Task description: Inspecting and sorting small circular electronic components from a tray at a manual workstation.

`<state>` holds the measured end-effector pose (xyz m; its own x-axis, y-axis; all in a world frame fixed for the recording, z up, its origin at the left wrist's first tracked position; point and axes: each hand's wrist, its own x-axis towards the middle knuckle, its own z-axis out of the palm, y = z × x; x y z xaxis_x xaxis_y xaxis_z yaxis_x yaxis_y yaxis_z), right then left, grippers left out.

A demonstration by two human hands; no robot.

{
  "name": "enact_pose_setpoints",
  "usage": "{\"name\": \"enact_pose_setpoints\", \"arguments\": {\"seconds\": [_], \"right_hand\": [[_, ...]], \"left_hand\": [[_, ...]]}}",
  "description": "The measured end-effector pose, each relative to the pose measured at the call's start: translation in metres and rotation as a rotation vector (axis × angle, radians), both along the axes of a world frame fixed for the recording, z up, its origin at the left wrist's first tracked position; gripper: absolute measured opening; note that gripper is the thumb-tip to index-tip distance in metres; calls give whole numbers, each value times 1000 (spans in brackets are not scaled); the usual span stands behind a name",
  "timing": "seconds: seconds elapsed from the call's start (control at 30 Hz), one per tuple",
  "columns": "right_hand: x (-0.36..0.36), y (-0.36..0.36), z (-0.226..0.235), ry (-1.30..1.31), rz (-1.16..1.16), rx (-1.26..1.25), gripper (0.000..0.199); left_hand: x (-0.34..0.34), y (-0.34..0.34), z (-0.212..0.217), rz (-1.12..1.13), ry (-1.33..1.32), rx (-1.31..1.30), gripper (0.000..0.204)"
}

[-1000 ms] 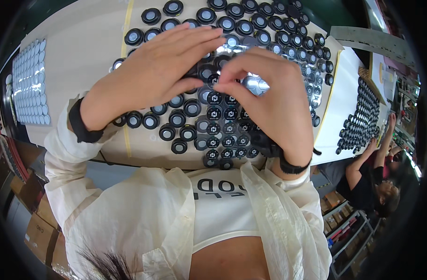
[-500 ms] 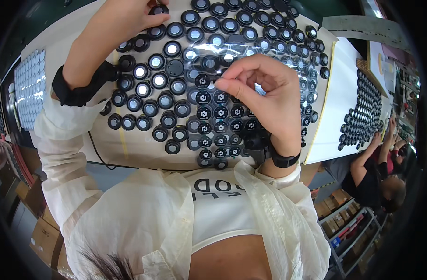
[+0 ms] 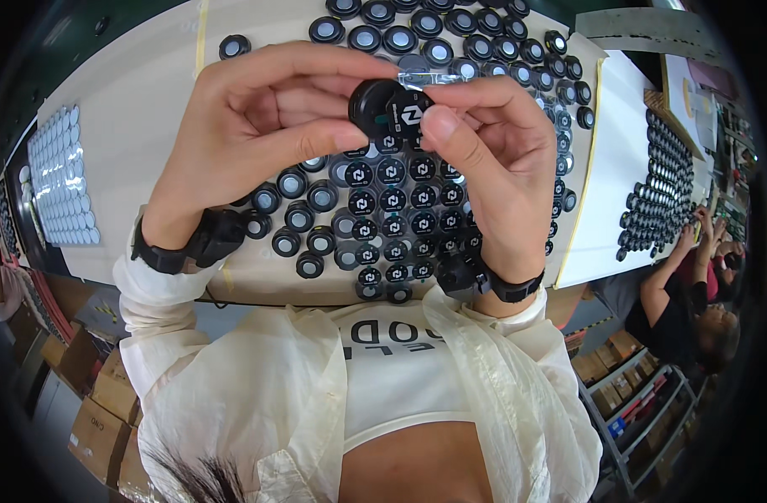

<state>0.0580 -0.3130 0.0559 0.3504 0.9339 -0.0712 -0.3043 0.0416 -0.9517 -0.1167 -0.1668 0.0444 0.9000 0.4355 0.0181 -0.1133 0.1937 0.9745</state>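
- Left hand (image 3: 262, 126) raised, fingers curled, thumb and fingertips pinched together at centre.
- Right hand (image 3: 492, 159) meets it, thumb pressed forward.
- Both wrists banded, forearms entering from near edge.

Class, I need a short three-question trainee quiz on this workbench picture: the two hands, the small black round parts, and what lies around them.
1. True or false: both hands hold parts above the table.
2. What does the right hand pinch? A) a black disc B) a screwdriver C) a box
3. The sheet of pale round stickers lies on which side of the table?

Key: 1 true; 2 A; 3 left.
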Motion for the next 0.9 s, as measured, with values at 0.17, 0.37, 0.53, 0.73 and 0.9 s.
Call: {"name": "enact_pose_setpoints", "arguments": {"seconds": [0.17,0.37,0.53,0.73,0.9], "right_hand": [[-3,2,-5,-104,-44,67,18],[-6,3,-7,-87,-83,73,18],[-8,2,-5,-78,-106,56,18],[-8,3,-7,-181,-132,24,17],[-11,5,-12,-220,-171,15,16]], "left_hand": [[1,-4,1,-5,103,89,46],[3,-9,-2,32,65,73,45],[5,-12,-4,50,24,34,42],[6,-14,-6,80,15,36,39],[7,-16,-5,107,63,71,38]]}}
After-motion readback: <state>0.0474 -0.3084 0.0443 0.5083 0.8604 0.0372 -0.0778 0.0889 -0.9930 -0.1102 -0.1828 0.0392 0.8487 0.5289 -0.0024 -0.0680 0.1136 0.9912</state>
